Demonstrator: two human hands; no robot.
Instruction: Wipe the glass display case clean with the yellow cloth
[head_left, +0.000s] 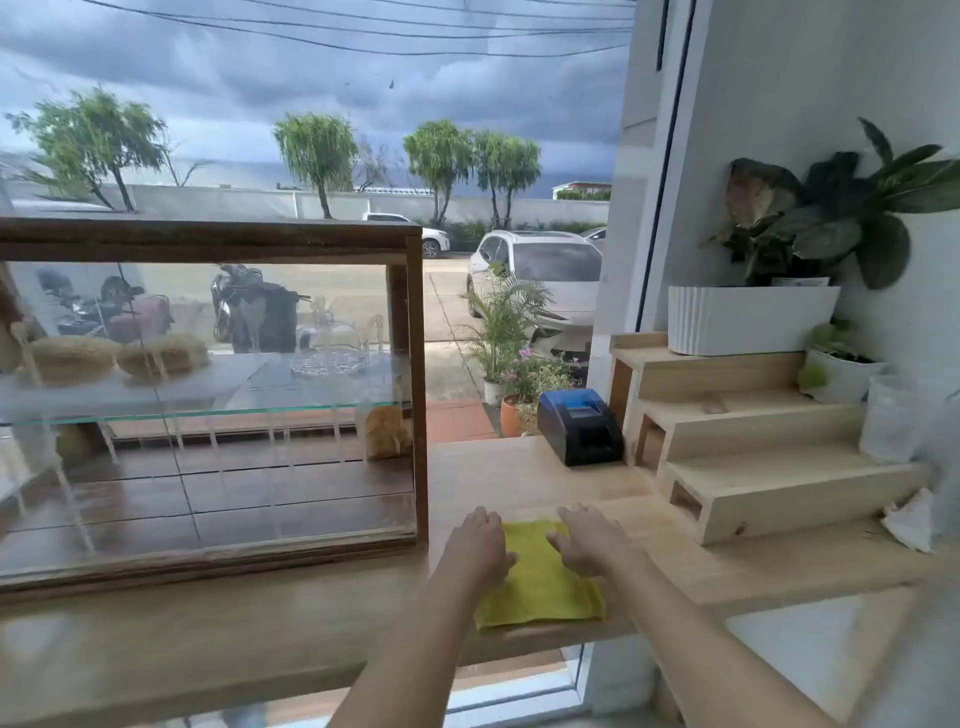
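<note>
A yellow cloth (540, 582) lies flat on the wooden counter (524, 478), just right of the glass display case (208, 395). The case has a dark wooden frame, a glass front and a glass shelf inside. My left hand (480, 545) rests on the cloth's left side, fingers pointing away from me. On the cloth's right side lies my right hand (589, 538), fingers spread and fairly straight. Neither hand grips the cloth. Parts of the cloth are hidden under both hands.
A black and blue receipt printer (579, 426) stands behind the cloth. To the right is a stepped wooden riser (753, 447) carrying a white planter (748, 317) and small pots. A big window runs behind the counter. Woven baskets and a glass dish sit on the case's shelf.
</note>
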